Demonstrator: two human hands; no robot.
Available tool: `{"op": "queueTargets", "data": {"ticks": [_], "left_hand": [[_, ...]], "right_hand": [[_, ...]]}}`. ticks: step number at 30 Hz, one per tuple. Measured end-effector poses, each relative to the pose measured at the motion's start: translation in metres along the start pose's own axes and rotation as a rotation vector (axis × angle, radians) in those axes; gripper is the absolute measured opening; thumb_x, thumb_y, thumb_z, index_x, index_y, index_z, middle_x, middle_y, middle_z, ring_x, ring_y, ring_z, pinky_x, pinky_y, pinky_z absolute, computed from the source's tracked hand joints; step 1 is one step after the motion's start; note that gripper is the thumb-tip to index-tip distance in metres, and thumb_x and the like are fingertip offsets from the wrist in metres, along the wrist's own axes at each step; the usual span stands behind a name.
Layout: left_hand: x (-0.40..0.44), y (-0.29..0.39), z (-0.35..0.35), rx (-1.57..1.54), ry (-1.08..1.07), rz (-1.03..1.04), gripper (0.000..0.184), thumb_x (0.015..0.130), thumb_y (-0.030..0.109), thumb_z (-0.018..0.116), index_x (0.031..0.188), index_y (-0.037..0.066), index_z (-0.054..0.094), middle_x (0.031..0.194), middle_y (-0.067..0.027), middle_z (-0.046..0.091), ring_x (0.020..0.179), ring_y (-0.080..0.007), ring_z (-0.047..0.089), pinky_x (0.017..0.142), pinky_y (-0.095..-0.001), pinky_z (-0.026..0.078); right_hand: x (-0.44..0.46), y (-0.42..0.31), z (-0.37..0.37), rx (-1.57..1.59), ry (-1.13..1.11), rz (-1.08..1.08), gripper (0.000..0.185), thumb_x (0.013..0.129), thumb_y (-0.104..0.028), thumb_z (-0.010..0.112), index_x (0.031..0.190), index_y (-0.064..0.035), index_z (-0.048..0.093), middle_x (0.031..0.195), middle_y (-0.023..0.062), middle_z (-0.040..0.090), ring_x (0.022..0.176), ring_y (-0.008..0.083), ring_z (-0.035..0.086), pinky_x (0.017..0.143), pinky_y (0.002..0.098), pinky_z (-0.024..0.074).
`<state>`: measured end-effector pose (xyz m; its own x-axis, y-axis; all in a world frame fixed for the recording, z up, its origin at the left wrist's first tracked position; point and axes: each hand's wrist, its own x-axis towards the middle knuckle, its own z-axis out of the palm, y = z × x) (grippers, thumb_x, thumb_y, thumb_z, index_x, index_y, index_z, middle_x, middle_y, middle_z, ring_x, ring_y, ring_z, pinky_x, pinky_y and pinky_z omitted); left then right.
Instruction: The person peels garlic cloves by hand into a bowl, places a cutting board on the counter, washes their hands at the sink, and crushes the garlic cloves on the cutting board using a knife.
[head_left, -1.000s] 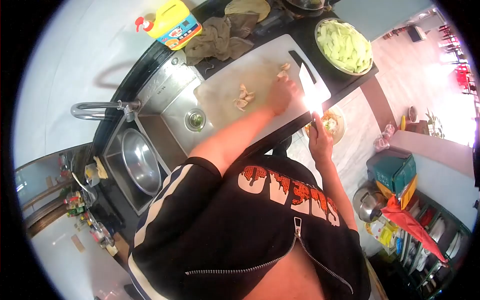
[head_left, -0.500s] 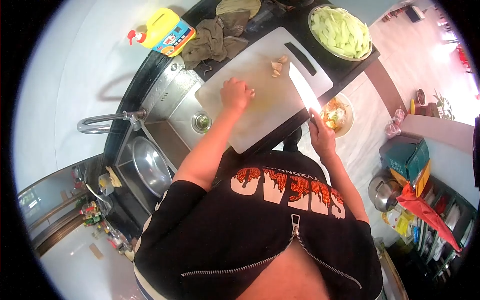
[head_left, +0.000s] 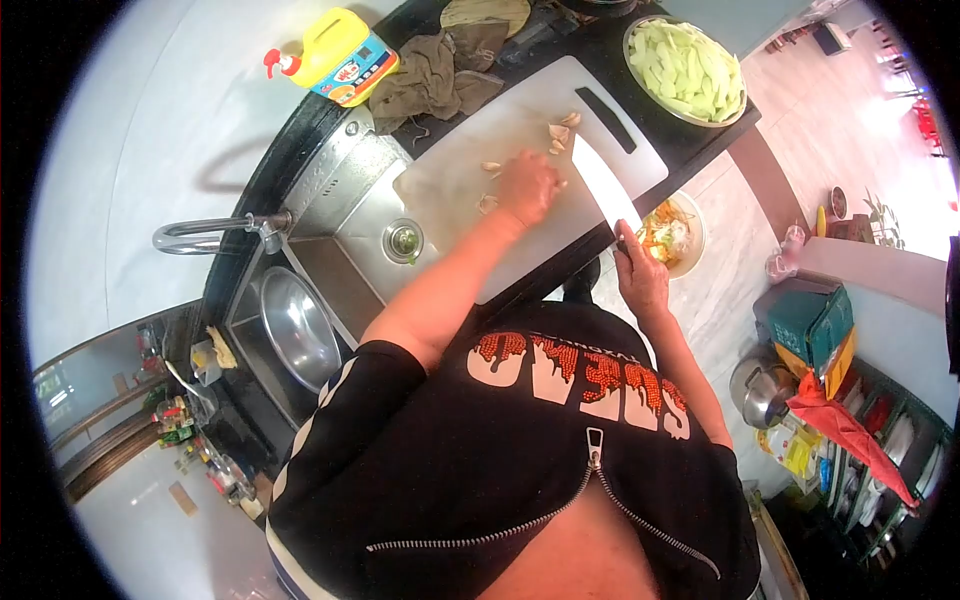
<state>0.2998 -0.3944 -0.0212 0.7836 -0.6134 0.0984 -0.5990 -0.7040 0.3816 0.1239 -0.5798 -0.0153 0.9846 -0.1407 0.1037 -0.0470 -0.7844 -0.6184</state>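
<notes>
My right hand (head_left: 643, 275) is wrapped round the handle of a kitchen knife (head_left: 602, 183). Its broad, bright blade lies over the right side of the white cutting board (head_left: 440, 215). My left hand (head_left: 530, 187) is low over the middle of the board, fingers curled down. Whatever its fingertips hold, if anything, is hidden. Just beyond it, near the blade, are several garlic cloves (head_left: 559, 134). A single clove (head_left: 490, 166) and some thin peel (head_left: 487, 204) are on the board left of that hand.
The board bridges the counter and part of the steel sink (head_left: 360, 225). A bowl of pale green slices (head_left: 688, 68) stands at the far right corner. Behind are a crumpled cloth (head_left: 425, 80) and a yellow pump bottle (head_left: 345, 60). A scrap bucket (head_left: 690, 235) stands below, right.
My left hand has moved right across the board, towards the cloves and the blade. A clove and peel now show where it was. The right hand keeps the knife almost still.
</notes>
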Motion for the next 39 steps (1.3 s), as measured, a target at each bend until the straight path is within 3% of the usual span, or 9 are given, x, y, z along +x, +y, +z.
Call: {"op": "queueTargets", "data": {"ticks": [7, 10, 13, 17, 22, 26, 29, 35, 39], "left_hand": [[-0.030, 0.018, -0.002, -0.018, 0.275, -0.052, 0.016, 0.074, 0.016, 0.068, 0.089, 0.013, 0.064, 0.096, -0.0043, 0.054, 0.096, -0.0267, 0.049, 0.084, -0.0425, 0.038], [-0.045, 0.006, -0.009, 0.028, 0.362, -0.083, 0.018, 0.074, 0.015, 0.068, 0.091, 0.013, 0.063, 0.097, -0.0033, 0.053, 0.096, -0.0263, 0.048, 0.084, -0.0423, 0.037], [-0.055, -0.003, -0.008, 0.056, 0.407, -0.101, 0.019, 0.073, 0.014, 0.068, 0.091, 0.014, 0.063, 0.099, -0.0025, 0.053, 0.097, -0.0259, 0.048, 0.084, -0.0422, 0.037], [-0.057, -0.005, -0.005, 0.039, 0.432, -0.102, 0.020, 0.071, 0.011, 0.068, 0.090, 0.014, 0.062, 0.099, -0.0019, 0.052, 0.098, -0.0257, 0.048, 0.084, -0.0422, 0.037], [-0.049, 0.003, 0.000, -0.024, 0.419, -0.079, 0.021, 0.069, 0.011, 0.069, 0.089, 0.013, 0.062, 0.097, -0.0021, 0.053, 0.098, -0.0258, 0.048, 0.084, -0.0424, 0.037], [-0.049, 0.011, 0.006, -0.003, 0.368, -0.079, 0.023, 0.068, 0.013, 0.071, 0.089, 0.013, 0.062, 0.098, -0.0025, 0.053, 0.099, -0.0257, 0.048, 0.085, -0.0421, 0.037], [-0.045, 0.020, 0.010, -0.018, 0.349, -0.035, 0.027, 0.067, 0.014, 0.072, 0.092, 0.013, 0.062, 0.098, -0.0028, 0.053, 0.099, -0.0255, 0.048, 0.085, -0.0413, 0.037], [-0.025, 0.042, 0.009, -0.135, 0.447, -0.014, 0.030, 0.068, 0.015, 0.072, 0.096, 0.012, 0.060, 0.096, -0.0030, 0.054, 0.095, -0.0260, 0.050, 0.083, -0.0421, 0.037], [-0.009, 0.034, 0.023, -0.075, 0.425, -0.148, 0.023, 0.069, 0.016, 0.071, 0.088, 0.011, 0.060, 0.093, -0.0036, 0.056, 0.091, -0.0266, 0.051, 0.080, -0.0431, 0.038]], "right_hand": [[-0.002, -0.003, 0.000, -0.318, -0.015, -0.045, 0.056, 0.084, -0.020, 0.062, 0.136, -0.0222, 0.043, 0.079, 0.0107, 0.056, 0.063, 0.0281, 0.060, 0.056, 0.0391, 0.0490], [0.008, -0.015, -0.004, -0.193, 0.193, -0.128, 0.055, 0.083, -0.020, 0.062, 0.136, -0.0224, 0.043, 0.077, 0.0092, 0.054, 0.063, 0.0266, 0.060, 0.055, 0.0385, 0.0485], [0.004, -0.008, 0.010, -0.278, 0.117, -0.129, 0.054, 0.086, -0.022, 0.058, 0.137, -0.0206, 0.041, 0.077, 0.0094, 0.055, 0.061, 0.0263, 0.060, 0.054, 0.0384, 0.0486], [0.013, -0.012, 0.014, -0.606, -0.449, 0.050, 0.055, 0.090, -0.022, 0.050, 0.142, -0.0214, 0.030, 0.082, 0.0137, 0.059, 0.064, 0.0298, 0.063, 0.056, 0.0408, 0.0499], [0.016, -0.014, -0.003, -0.440, -0.357, 0.016, 0.051, 0.092, -0.022, 0.049, 0.140, -0.0191, 0.033, 0.075, 0.0173, 0.061, 0.067, 0.0346, 0.063, 0.062, 0.0451, 0.0494], [0.013, -0.021, -0.002, 0.083, -0.202, 0.253, 0.044, 0.091, -0.021, 0.052, 0.134, -0.0163, 0.045, 0.082, 0.0244, 0.063, 0.075, 0.0393, 0.062, 0.069, 0.0459, 0.0488], [0.019, -0.020, -0.002, 0.217, -0.182, 0.225, 0.043, 0.091, -0.021, 0.051, 0.134, -0.0169, 0.046, 0.082, 0.0255, 0.062, 0.076, 0.0403, 0.062, 0.069, 0.0468, 0.0486], [0.022, -0.026, -0.007, 0.109, -0.226, 0.201, 0.042, 0.091, -0.023, 0.052, 0.133, -0.0187, 0.048, 0.075, 0.0270, 0.061, 0.071, 0.0417, 0.062, 0.066, 0.0459, 0.0484], [0.026, -0.032, -0.014, 0.109, -0.330, 0.294, 0.042, 0.091, -0.018, 0.051, 0.133, -0.0144, 0.048, 0.087, 0.0238, 0.063, 0.078, 0.0356, 0.063, 0.072, 0.0384, 0.0478]]}}
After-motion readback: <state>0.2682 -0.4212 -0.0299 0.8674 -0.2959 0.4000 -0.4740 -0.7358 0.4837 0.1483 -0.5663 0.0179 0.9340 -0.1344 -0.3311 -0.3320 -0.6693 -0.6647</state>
